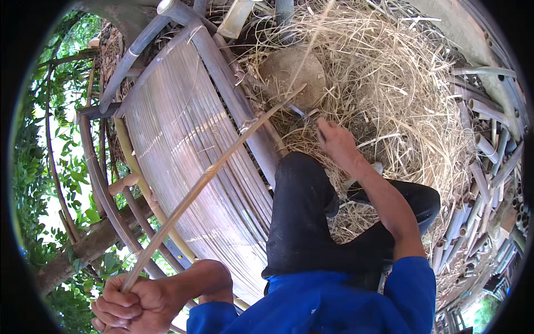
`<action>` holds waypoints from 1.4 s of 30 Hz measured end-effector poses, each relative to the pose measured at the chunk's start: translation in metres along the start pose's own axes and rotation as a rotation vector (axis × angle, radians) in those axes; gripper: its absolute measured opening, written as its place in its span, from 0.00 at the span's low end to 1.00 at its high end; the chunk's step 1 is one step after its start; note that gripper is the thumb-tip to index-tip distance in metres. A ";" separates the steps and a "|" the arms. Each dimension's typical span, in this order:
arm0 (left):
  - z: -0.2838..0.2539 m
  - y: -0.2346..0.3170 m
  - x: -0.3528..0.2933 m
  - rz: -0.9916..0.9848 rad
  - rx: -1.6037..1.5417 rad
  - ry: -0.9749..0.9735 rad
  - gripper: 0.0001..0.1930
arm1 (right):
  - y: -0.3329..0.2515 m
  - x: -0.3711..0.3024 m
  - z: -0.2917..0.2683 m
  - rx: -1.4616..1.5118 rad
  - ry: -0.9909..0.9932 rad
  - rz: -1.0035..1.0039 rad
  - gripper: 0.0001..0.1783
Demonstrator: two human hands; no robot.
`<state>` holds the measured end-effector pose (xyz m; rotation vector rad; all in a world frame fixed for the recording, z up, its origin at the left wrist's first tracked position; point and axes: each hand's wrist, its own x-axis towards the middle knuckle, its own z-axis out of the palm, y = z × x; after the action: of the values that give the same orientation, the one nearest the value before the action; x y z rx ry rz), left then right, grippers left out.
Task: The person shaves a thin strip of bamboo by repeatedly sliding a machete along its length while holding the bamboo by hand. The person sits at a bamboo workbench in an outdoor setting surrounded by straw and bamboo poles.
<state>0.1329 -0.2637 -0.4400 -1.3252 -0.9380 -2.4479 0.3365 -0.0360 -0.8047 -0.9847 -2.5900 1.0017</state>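
My left hand (pixel 136 306), at the lower left, is closed in a fist around the near end of a long bamboo strip (pixel 208 173). The strip slants up and away to the right, over a slatted bamboo bench, and a thinner length goes on toward the top edge. My right hand (pixel 336 143) is closed around the dark handle of a knife (pixel 298 111). Its blade points up and left, close to the strip's far part; I cannot tell whether they touch. Just beyond the blade lies a round, flat-topped block (pixel 293 77).
Pale shavings (pixel 400 83) cover the ground at the right and around my bent legs. The slatted bamboo bench (pixel 183 133) stands on my left, with a pole railing (pixel 97 161) beyond it. Several cut bamboo pieces (pixel 489 150) are stacked along the right edge.
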 end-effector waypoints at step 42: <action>0.041 -0.020 -0.006 0.224 0.466 0.163 0.21 | -0.030 -0.007 -0.036 0.106 -0.183 0.232 0.23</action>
<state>0.1548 -0.2233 -0.4376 -0.9921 -1.1545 -1.9732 0.3404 -0.0387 -0.7575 -1.2407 -2.5734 1.3298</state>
